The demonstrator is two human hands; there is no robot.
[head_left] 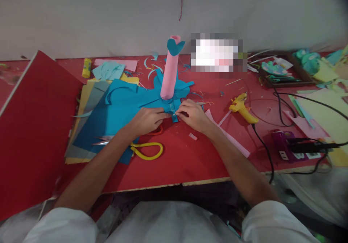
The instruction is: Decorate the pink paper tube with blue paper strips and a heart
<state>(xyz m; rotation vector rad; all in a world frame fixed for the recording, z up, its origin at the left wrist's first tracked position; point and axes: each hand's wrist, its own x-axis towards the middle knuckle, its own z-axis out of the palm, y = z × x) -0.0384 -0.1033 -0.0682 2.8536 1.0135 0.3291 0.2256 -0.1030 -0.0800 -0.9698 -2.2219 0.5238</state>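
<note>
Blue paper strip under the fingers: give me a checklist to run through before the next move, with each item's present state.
1. Both hands on the blue paper strip: ok; left hand and right hand pinch it from either side.
2. Pink paper tube upright: ok, standing just behind the strip.
3. Strip joined to the tube's base: cannot tell, fingers hide it.
4. Yellow-handled scissors within reach: ok, beside the left forearm.
5. Glue gun clear of the hands: ok, lying to the right on the red table.
6. Glue gun hot: cannot tell.
</note>
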